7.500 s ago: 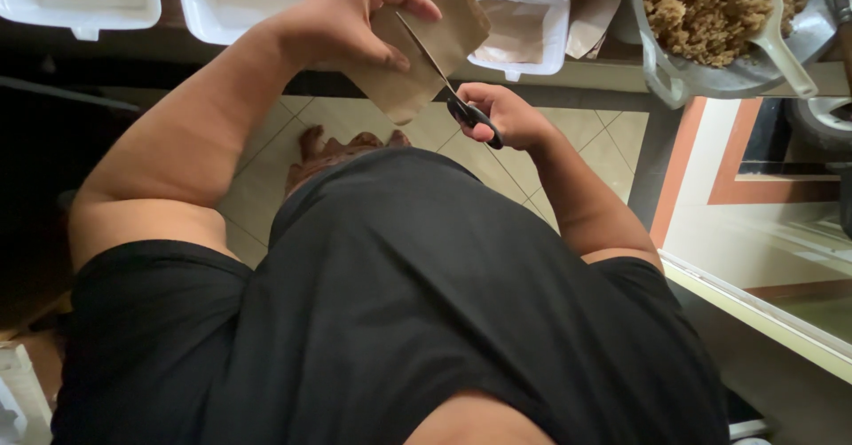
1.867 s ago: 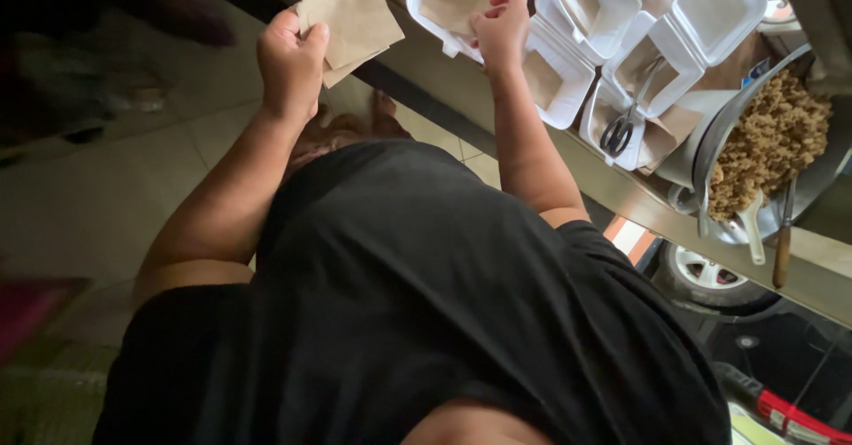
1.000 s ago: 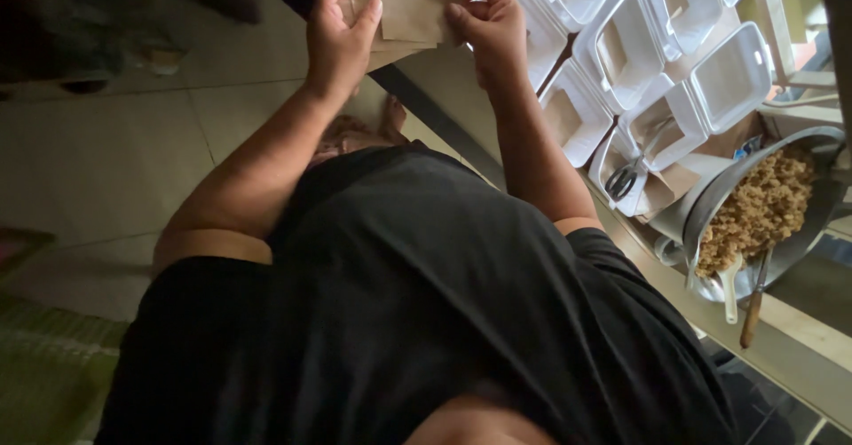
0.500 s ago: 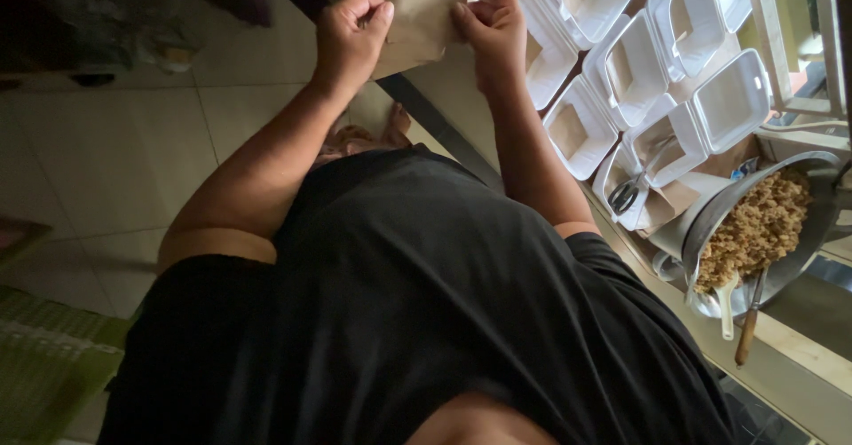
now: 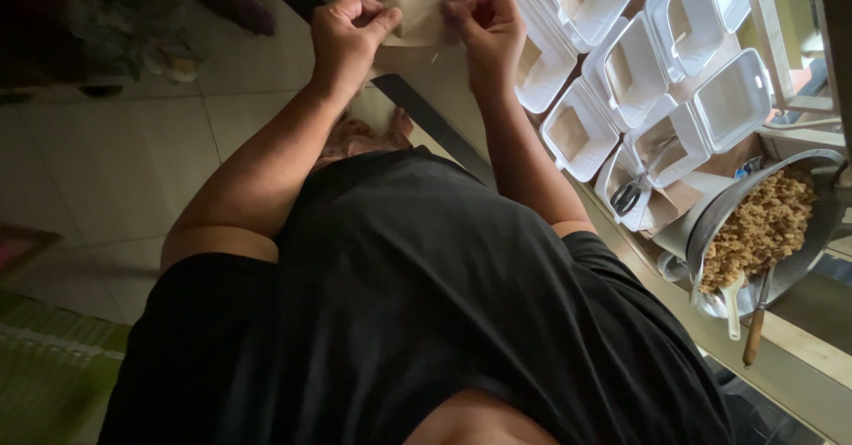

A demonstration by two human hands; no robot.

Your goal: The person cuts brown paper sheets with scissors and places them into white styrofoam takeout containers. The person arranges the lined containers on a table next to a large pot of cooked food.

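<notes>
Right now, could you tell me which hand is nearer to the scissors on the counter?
Right. The right hand holds the brown paper on the side toward the scissors; the left hand grips the paper's far edge.

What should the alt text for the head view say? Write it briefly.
Both hands, left hand and right hand, hold a brown paper sheet above open white foam containers; a pan of fried rice sits at right.

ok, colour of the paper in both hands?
Brown paper, plain, pinched between left hand and right hand; head view.
</notes>
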